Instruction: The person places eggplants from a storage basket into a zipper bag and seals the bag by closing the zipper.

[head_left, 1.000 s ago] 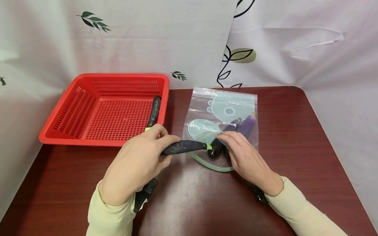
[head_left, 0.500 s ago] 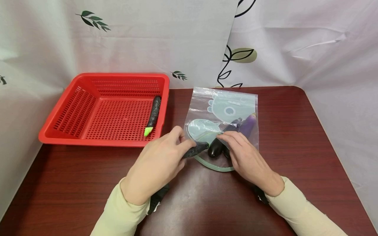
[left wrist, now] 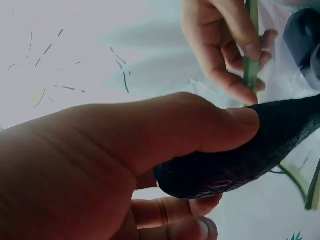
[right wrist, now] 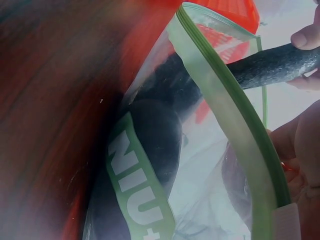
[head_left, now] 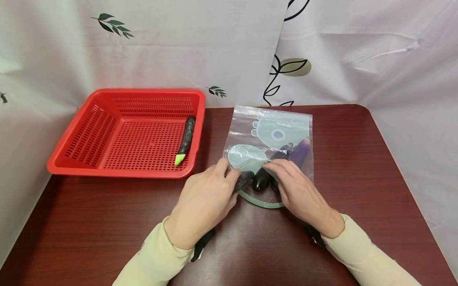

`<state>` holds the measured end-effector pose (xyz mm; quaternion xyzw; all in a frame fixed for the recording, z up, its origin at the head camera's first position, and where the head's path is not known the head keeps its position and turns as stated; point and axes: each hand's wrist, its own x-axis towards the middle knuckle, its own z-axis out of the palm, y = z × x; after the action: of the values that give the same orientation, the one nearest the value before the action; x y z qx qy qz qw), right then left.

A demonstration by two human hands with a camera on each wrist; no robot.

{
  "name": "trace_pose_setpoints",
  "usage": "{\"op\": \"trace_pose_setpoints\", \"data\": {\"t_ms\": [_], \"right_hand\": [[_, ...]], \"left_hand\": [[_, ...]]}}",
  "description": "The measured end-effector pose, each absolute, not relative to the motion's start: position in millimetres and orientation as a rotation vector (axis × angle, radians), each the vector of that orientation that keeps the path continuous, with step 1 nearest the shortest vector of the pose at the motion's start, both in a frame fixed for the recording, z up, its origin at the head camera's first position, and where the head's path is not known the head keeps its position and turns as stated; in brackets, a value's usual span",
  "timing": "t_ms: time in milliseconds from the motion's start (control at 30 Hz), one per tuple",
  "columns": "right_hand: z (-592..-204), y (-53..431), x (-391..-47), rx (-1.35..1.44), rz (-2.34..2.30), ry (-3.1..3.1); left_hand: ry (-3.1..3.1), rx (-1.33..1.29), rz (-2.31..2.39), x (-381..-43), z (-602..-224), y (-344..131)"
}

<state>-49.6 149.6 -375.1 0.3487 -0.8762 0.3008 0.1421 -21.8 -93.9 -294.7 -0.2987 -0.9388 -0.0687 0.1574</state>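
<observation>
My left hand (head_left: 202, 202) grips a dark, bumpy cucumber (head_left: 243, 180), thumb along one side and fingers beneath. The right wrist view shows that cucumber (right wrist: 280, 65) passing through the mouth of a clear zip bag, its front end inside. With its fingertips, my right hand (head_left: 297, 192) pinches the bag's edge; in the left wrist view this hand (left wrist: 220, 50) holds the green zip strip (left wrist: 251, 70). The clear zip bag (head_left: 247, 127), printed with pale cartoon shapes, lies flat on the table. Inside it are a glossy black eggplant (head_left: 262, 180) and a purple eggplant (head_left: 300, 153), partly covered by my right hand.
A red plastic basket (head_left: 107, 171) stands at the back left, one more dark cucumber (head_left: 186, 137) with a bright green tip lying along its right side. Patterned white cloth (head_left: 161, 47) hangs behind the dark red wooden table (head_left: 358, 178).
My left hand has moved right with the cucumber, from beside the basket to the bag's mouth, and the cucumber's green-tipped end has gone into the bag. My right hand has stayed in place.
</observation>
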Motion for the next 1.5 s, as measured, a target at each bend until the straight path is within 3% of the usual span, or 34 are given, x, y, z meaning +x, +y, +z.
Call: {"op": "trace_pose_setpoints", "data": {"t_ms": [1500], "right_hand": [[-376.6, 148.9, -49.7, 1.015, 0.882, -2.520]], "left_hand": [[-2.728, -0.822, -0.026, -16.0, -326.3, -64.7]]}}
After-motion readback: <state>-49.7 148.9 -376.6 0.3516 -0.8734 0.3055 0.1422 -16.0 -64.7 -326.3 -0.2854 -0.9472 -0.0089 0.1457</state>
